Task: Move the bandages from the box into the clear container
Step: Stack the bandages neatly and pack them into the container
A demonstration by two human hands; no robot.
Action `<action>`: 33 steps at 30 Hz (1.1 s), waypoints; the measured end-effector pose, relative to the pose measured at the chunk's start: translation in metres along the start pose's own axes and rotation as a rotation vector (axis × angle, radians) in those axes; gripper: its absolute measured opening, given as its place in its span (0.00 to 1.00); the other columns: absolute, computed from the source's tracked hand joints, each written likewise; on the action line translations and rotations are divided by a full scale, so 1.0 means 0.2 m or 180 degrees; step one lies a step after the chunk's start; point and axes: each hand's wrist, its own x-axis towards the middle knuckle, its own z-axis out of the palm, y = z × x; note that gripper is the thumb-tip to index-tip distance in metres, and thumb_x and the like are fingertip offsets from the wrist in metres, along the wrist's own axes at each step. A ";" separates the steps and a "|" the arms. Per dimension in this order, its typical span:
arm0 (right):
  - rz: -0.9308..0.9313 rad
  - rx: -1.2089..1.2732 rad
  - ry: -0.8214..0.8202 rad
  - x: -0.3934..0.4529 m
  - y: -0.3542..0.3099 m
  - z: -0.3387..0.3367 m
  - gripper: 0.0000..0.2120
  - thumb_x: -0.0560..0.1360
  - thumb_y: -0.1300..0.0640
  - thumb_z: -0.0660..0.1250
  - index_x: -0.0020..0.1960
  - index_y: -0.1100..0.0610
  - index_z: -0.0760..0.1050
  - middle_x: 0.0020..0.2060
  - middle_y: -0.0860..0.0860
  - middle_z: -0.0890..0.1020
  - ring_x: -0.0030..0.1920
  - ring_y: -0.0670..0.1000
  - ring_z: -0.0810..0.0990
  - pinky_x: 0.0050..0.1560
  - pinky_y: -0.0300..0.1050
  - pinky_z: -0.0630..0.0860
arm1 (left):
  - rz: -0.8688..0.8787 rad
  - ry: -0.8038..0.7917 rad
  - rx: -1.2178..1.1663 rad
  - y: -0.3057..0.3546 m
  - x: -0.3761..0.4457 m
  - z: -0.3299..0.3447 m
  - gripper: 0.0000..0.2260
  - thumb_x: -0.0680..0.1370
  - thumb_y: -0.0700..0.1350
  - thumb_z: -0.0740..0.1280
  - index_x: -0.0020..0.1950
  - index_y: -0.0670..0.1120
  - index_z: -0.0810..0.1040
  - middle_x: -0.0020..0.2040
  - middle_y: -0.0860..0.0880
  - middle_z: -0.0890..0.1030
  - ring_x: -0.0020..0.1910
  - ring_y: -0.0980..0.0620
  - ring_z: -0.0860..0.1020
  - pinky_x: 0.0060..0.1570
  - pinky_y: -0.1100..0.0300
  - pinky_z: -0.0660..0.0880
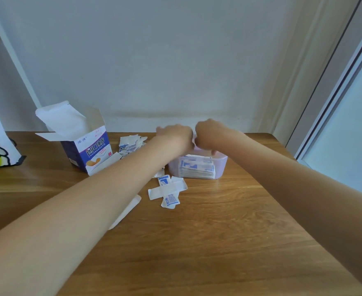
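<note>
- The bandages (197, 167) are thin paper-wrapped strips: by the look of them very light, floppy and slick against each other, so a stack should fan apart unless pinched flat across its middle.
- Most sit as a neat stack inside the clear container (220, 165), at the centre of the counter (218, 242). A few loose ones (168, 192) lie crossed just beside it at 7 o'clock, and a ragged heap (130, 144) lies at 10 o'clock, between container and box (88, 150).
- Loose strips lying flat on wood are probably hard to lift; sliding a fingertip under an end seems the best way in.
- The left hand (175, 135) and right hand (207, 133) hover knuckles-up over the container's far rim, touching each other. Both look curled, but the fingers are hidden, so I cannot tell whether they grip anything.
- The box stands open at 9 o'clock, flaps up; its inside is not visible.
- The counter is smooth wood grain. A pale wall (175, 60) runs behind at 12 o'clock, and a window frame (336, 92) at 2 o'clock.
</note>
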 end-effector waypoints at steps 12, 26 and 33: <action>-0.1157 -0.0279 -0.0430 -0.18 -0.23 0.39 0.17 0.77 0.60 0.62 0.65 0.59 0.67 0.60 0.57 0.74 0.58 0.58 0.76 0.56 0.51 0.75 | 0.0540 -0.1672 0.0282 -0.44 -0.37 0.13 0.22 0.75 0.44 0.67 0.68 0.51 0.69 0.64 0.50 0.73 0.60 0.48 0.74 0.57 0.57 0.73; -0.1334 0.0908 0.0225 -0.16 -0.20 0.37 0.13 0.71 0.62 0.65 0.31 0.55 0.65 0.32 0.52 0.75 0.34 0.51 0.72 0.30 0.37 0.63 | 0.0583 -0.0863 -0.0848 -0.57 -0.43 0.31 0.08 0.73 0.45 0.69 0.40 0.50 0.69 0.41 0.53 0.72 0.40 0.53 0.70 0.36 0.63 0.66; -0.0946 0.2277 -0.0472 -0.17 -0.17 0.38 0.10 0.72 0.61 0.70 0.35 0.57 0.71 0.26 0.50 0.77 0.25 0.45 0.76 0.32 0.35 0.75 | 0.0407 0.0255 -0.1571 -0.52 -0.41 0.28 0.15 0.70 0.39 0.69 0.31 0.50 0.64 0.31 0.54 0.68 0.31 0.56 0.65 0.32 0.63 0.61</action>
